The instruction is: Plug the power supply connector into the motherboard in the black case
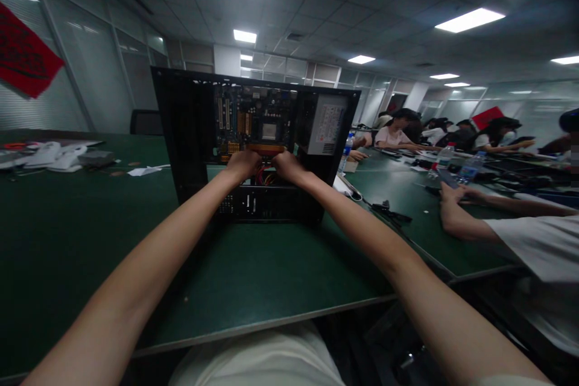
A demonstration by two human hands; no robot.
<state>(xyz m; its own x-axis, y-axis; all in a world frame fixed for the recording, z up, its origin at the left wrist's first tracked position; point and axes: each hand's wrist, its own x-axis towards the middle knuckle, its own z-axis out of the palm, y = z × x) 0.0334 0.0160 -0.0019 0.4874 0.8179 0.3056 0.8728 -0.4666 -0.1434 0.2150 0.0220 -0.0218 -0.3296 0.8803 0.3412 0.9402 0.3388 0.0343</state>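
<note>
An open black computer case stands upright on the green table, its inside facing me. Inside it are a motherboard, a square metallic processor and a power supply at the upper right. Both my hands reach to the lower edge of the board, at either end of orange memory slots. My left hand has its fingers curled at the left end. At the right end, my right hand is closed too. What the fingertips grip is hidden. Red and yellow cables hang between the hands.
White cloth-like items and a paper scrap lie on the green table at left. To the right, a co-worker's hands hold a dark flat object near plastic bottles. Black cables lie nearby; several people sit beyond.
</note>
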